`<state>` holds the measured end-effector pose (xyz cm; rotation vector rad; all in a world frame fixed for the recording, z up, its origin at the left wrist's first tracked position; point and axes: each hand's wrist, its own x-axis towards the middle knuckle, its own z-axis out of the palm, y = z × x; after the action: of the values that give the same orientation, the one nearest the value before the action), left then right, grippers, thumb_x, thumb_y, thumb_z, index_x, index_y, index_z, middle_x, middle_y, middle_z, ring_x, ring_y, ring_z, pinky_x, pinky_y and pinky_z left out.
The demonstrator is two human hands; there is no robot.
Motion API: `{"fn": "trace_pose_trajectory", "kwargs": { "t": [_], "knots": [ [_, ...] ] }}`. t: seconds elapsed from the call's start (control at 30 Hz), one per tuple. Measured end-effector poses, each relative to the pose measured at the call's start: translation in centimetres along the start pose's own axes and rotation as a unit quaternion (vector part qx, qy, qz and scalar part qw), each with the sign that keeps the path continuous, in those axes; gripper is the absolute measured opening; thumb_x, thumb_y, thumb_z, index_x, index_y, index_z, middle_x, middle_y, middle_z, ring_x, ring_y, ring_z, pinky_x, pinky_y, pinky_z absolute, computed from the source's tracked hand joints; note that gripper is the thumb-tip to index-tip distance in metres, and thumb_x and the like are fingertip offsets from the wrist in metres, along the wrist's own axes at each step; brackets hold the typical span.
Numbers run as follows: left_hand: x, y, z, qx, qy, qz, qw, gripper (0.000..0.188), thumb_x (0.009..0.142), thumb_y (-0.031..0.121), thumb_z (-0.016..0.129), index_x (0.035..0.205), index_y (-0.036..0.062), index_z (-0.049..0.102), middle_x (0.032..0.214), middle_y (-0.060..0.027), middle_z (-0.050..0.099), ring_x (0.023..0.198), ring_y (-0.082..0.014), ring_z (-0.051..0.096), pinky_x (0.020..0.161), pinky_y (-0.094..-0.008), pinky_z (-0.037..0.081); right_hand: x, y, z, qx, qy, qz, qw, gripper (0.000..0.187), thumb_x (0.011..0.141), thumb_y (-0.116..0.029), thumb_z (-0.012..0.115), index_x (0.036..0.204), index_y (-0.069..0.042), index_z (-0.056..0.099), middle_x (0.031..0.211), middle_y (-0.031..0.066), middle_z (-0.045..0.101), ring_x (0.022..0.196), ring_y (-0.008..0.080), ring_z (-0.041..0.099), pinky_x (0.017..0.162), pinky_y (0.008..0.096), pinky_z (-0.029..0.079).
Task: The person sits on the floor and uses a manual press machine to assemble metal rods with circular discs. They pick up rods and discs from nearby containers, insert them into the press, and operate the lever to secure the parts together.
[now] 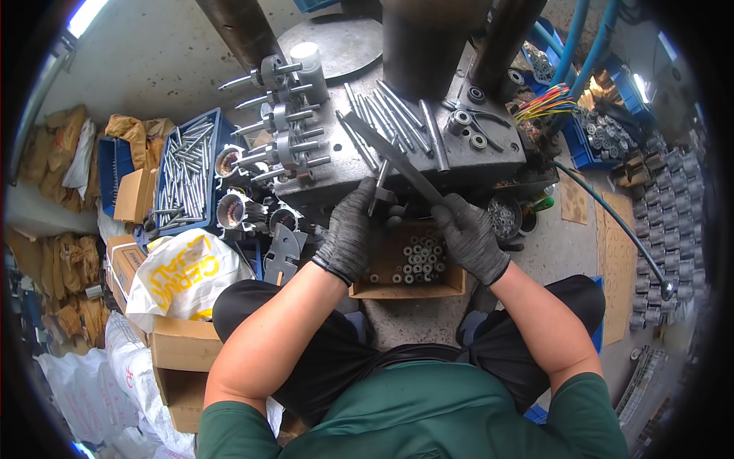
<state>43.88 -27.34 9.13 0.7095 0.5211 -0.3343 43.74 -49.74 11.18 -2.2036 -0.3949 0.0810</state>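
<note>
Grey metal bench (493, 158), strewn with loose steel shafts (394, 118); disc-fitted shafts (279, 118) in a row at left, pliers (491, 116) and bearings (459, 122) at right. Left gloved hand (350, 237): fingers closed around a slim metal rod (381, 180), tilted, near the bench's front edge. Right gloved hand (470, 237): curled tight about the lower end of a flat dark bar (405, 172), slanting up leftward across the rod; contact between the two unclear. Below, open carton (409, 292) of small ring-shaped parts (420, 260).
</note>
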Motion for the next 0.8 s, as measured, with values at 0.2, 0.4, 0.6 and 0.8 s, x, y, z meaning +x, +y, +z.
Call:
{"fn": "trace_pose_trajectory", "kwargs": {
  "t": [0.2,0.4,0.6,0.8],
  "knots": [
    [0.9,-0.1,-0.8,0.006,-0.035,-0.007,0.999,0.051,0.110,0.054,0.049,0.122,0.0057,0.061,0.101,-0.0141,0.068,0.083,-0.0259,0.066,0.073,-0.0379,0.054,0.2,0.8,0.5,-0.053,-0.022,0.002,0.998,0.026,0.106,-0.029,0.062,0.100,-0.004,0.062,0.079,0.0237,0.066,0.082,0.0459,0.068,0.067,0.0532,0.052],
    [0.4,0.1,-0.3,0.023,-0.006,-0.019,1.000,0.057,0.110,0.060,0.045,0.120,0.0063,0.061,0.096,-0.0128,0.068,0.076,-0.0234,0.065,0.067,-0.0347,0.053,0.8,1.1,0.0,-0.076,-0.042,0.001,0.996,0.024,0.106,-0.027,0.064,0.102,-0.004,0.063,0.080,0.0243,0.065,0.080,0.0465,0.067,0.066,0.0508,0.052],
    [0.7,0.4,-1.6,0.024,-0.003,-0.044,0.999,0.061,0.108,0.063,0.047,0.119,0.0045,0.061,0.095,-0.0128,0.069,0.072,-0.0231,0.068,0.059,-0.0336,0.056,0.2,0.2,0.1,-0.034,-0.002,-0.031,0.999,0.024,0.104,-0.026,0.066,0.097,-0.004,0.061,0.076,0.0230,0.065,0.078,0.0458,0.067,0.066,0.0536,0.052],
    [-0.9,0.5,2.0,-0.001,0.035,0.003,0.999,0.049,0.110,0.053,0.048,0.127,0.0084,0.060,0.100,-0.0125,0.069,0.079,-0.0229,0.067,0.072,-0.0343,0.055,0.7,1.9,0.4,-0.092,-0.030,-0.022,0.995,0.025,0.104,-0.027,0.066,0.096,-0.004,0.060,0.076,0.0220,0.066,0.077,0.0455,0.067,0.066,0.0534,0.053]
  ]
}}
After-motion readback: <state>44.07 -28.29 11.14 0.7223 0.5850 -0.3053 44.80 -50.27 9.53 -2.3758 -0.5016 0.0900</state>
